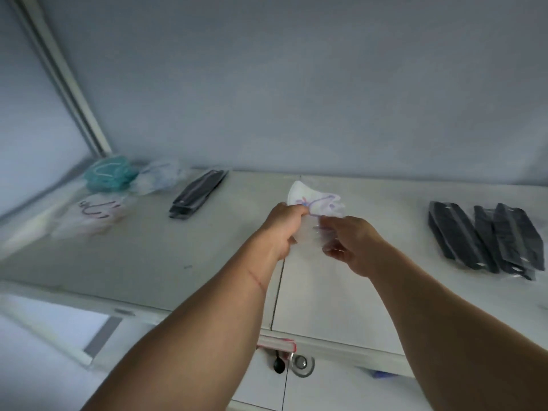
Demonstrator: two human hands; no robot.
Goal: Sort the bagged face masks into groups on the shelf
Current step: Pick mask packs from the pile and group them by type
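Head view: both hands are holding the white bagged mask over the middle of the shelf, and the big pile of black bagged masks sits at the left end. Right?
Not quite. The head view shows the big pile of black bagged masks at the right end of the shelf. Both the left hand and right hand do hold the white bagged mask over the middle.

A: What colour is the bagged mask at the centre?

B: The white fabric mask in a clear plastic bag (314,203) carries purple-blue loops and markings.

A: And on the right?

B: The flat black masks in glossy clear bags (486,238) are plain black.

A: Far left?

B: A teal crumpled mask bundle (109,173) with pale loops, beside a pale bluish-white bagged bundle (161,179). Nearer lies a whitish bagged mask with dark purple loops (95,215), blurred.

A: Left of centre?

B: A flat black bagged mask pack (198,194).

A: The surface?

B: The white smooth shelf top (355,292) is plain; the wall (296,84) behind is pale grey-blue.
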